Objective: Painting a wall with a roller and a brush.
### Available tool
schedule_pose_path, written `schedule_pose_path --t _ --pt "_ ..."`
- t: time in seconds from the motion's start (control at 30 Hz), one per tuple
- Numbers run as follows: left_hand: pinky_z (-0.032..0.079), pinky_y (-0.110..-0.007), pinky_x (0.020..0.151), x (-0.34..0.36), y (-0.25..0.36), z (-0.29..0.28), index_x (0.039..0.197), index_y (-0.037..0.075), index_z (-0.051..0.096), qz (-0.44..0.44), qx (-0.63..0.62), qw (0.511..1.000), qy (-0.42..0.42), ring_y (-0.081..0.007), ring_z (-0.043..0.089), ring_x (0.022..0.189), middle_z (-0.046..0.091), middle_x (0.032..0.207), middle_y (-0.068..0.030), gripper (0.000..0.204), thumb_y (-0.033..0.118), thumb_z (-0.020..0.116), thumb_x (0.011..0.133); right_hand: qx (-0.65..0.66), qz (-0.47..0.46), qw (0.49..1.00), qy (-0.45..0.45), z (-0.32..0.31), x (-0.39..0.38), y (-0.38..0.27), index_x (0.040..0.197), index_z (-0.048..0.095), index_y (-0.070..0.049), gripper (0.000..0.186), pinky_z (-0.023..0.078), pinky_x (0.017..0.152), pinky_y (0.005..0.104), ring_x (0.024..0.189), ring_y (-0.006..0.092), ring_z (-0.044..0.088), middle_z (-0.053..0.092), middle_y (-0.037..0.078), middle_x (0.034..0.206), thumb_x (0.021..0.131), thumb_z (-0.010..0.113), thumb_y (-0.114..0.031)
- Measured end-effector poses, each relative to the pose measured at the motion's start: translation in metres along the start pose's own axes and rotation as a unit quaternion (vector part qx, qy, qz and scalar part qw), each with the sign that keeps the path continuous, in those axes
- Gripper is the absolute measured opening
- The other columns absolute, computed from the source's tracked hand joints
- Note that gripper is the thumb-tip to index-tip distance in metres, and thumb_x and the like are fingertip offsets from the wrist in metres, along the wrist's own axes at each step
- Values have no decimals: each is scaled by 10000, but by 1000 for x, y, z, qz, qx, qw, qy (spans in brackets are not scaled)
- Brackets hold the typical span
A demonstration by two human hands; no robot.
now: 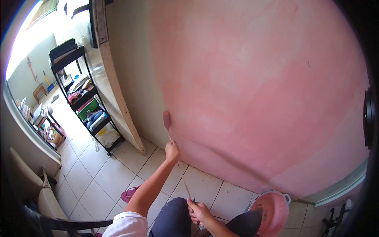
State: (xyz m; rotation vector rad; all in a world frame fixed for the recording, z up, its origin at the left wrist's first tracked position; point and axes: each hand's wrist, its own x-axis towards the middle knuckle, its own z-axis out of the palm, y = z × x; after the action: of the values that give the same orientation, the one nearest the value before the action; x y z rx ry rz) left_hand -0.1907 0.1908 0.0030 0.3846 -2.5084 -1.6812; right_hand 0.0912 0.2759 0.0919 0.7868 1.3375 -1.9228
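A small paint roller (166, 119) with a pink head lies against the wall (252, 98), at the left edge of its pink painted area. My left hand (172, 151) is closed round the thin rod just below the roller head. Lower down, my right hand (199, 212) grips the handle end near my knees. Pink paint covers the wall unevenly, paler in patches, while a greyish unpainted strip runs along its left side. By my right knee stands a pink-stained tub (276, 209), its inside partly hidden by my leg.
A black wheeled shelf rack (81, 96) loaded with cloths and bags stands left, beside the wooden door edge (118, 87). A pink slipper (130, 193) lies on the tiled floor (104, 172). A dark round object (369, 118) is at the right rim.
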Motion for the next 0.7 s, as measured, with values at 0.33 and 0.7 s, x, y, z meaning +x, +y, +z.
schedule_pose_path --t 0.33,0.7 --pt "210 -207 359 -153 94 -6 736 159 359 -138 -451 849 -239 -48 275 416 306 547 62 281 348 386 942 -59 -145 980 124 -25 -117 57 596 470 -81 407 306 410 304 414 142 396 407 25 491 919 450 -327" --pt "275 -219 366 -235 137 50 739 115 366 -126 -416 856 -281 -54 305 422 343 554 37 296 297 328 970 -338 -299 791 413 -81 -178 105 730 518 17 389 376 513 378 503 242 447 449 108 556 866 531 -347"
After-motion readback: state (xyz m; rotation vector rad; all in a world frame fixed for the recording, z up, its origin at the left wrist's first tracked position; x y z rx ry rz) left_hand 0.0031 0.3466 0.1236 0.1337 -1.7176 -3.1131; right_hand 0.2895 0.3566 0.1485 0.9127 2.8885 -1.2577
